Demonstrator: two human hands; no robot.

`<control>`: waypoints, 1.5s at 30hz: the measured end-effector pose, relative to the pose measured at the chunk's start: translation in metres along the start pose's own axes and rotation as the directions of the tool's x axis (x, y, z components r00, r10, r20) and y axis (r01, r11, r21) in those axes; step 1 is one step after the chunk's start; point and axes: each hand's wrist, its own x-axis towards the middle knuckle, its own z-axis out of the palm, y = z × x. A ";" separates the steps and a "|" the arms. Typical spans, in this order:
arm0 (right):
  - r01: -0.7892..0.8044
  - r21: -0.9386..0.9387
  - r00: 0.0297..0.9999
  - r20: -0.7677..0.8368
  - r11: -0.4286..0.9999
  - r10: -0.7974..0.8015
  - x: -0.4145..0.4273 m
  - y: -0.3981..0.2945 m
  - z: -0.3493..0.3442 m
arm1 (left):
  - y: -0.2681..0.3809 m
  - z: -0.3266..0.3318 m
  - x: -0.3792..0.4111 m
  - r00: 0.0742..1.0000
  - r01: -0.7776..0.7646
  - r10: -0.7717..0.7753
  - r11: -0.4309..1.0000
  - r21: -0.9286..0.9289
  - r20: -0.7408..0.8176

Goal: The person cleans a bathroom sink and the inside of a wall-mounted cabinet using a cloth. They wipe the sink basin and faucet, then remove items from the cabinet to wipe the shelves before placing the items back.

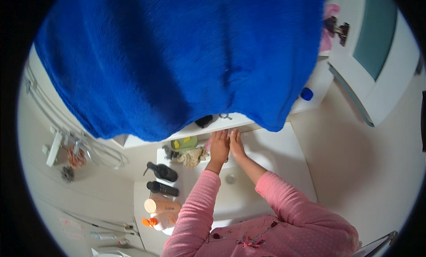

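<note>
My left hand and my right hand are side by side at the back of a white washbasin, just below the front edge of a white shelf. Both hands have the fingers stretched away from me. Something small and pinkish shows between the fingertips, too hidden to name. Under my left wrist a bit of metal, perhaps the tap, is mostly covered. The round drain lies in the basin nearer to me. A cream mesh sponge and a green soap dish are left of my left hand.
A large blue towel hangs across the far side, over the shelf. Dark pump bottle, dark bottle, peach bottle and orange-topped bottle line the basin's left edge. A shower mixer is on the left wall.
</note>
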 end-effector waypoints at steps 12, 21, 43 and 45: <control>-0.014 0.046 0.998 -0.054 0.999 0.016 -0.080 -0.019 -0.045 | 0.044 -0.001 -0.039 0.995 -0.051 0.052 0.999 -0.016 0.083; -0.169 0.196 0.971 0.203 0.966 0.129 -0.101 -0.015 -0.051 | 0.054 -0.011 -0.046 0.982 -0.094 0.105 0.993 -0.077 0.157; -0.061 -0.917 0.990 -0.105 0.393 -0.091 -0.053 0.004 -0.262 | 0.027 0.002 -0.042 0.969 0.112 -0.146 0.979 0.173 0.198; 0.046 -0.943 0.971 -0.035 0.329 -0.235 -0.050 0.045 -0.276 | 0.020 0.012 -0.046 0.970 0.072 -0.084 0.996 0.060 0.230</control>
